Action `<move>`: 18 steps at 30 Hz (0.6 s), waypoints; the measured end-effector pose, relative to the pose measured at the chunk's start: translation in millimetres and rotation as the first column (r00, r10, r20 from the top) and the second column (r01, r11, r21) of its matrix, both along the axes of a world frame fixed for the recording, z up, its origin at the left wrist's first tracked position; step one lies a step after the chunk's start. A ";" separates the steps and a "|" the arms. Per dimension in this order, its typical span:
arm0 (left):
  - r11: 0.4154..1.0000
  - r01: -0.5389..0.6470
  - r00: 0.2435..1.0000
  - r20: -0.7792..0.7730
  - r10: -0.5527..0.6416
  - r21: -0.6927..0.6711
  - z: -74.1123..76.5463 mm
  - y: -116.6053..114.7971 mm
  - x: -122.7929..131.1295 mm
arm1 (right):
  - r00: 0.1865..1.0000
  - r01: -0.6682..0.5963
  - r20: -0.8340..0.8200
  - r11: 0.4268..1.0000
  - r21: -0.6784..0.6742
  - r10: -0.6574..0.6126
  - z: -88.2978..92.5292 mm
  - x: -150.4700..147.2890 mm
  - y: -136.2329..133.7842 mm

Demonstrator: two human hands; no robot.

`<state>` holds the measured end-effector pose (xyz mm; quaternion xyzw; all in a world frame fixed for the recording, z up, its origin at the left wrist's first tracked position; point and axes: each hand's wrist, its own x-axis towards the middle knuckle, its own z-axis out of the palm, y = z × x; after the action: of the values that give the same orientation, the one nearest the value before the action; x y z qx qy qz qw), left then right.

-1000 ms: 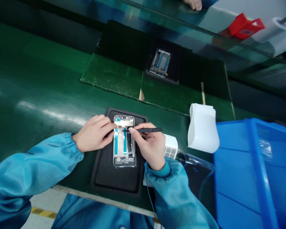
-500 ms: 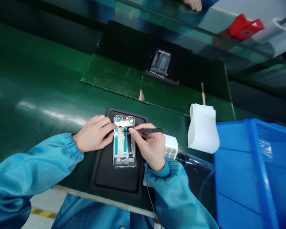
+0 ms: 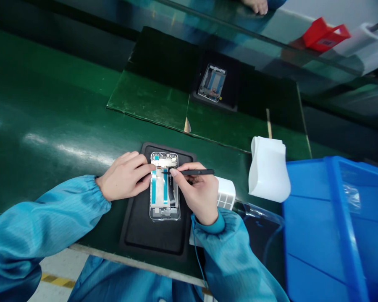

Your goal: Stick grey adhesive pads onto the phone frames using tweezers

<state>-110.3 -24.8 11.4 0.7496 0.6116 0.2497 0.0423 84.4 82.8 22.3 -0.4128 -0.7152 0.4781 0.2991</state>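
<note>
An opened smartphone [image 3: 160, 188] lies on a black tray [image 3: 154, 235], its circuit board at the top and blue strips on the silver middle. My left hand [image 3: 124, 176] rests at its left edge, the index finger stretched onto the phone just below the board and the thumb lower, apart from it. In a pinch, my right hand [image 3: 200, 191] holds slim black tweezers [image 3: 197, 172] almost level. Their thin tip points left over the phone, close to the left index fingertip. Whether the tip touches a part is too small to tell.
Behind, another opened phone [image 3: 212, 83] lies on a dark tray [image 3: 231, 102] on a green board [image 3: 157, 102]. To the right are a folded white sheet [image 3: 269, 170], a blue bin [image 3: 315, 218] and a white grated object [image 3: 226, 193]. Another person's hand [image 3: 257, 6] shows at the top.
My left index fingertip has shifted very slightly to the right on the phone. The tweezers and my right hand hold nearly the same position.
</note>
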 end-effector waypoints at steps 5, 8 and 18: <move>1.000 0.027 0.998 -0.054 -0.027 -0.003 0.8 0.0 -0.8 | 1.000 -0.005 0.008 1.000 0.009 0.005 -1.9 1.2 -0.1; 0.999 0.037 0.994 -0.099 -0.039 -0.030 2.6 0.2 -1.1 | 1.000 -0.007 0.011 1.000 0.020 0.007 -2.9 1.3 -0.3; 0.998 0.039 0.987 -0.150 -0.047 -0.055 8.6 -0.8 -0.4 | 1.000 -0.003 0.013 1.000 -0.014 0.003 -4.1 2.7 -0.8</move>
<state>-110.6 -25.5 20.0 0.7782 0.6028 0.1751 0.0205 87.1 82.0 18.2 -0.4170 -0.7143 0.4810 0.2908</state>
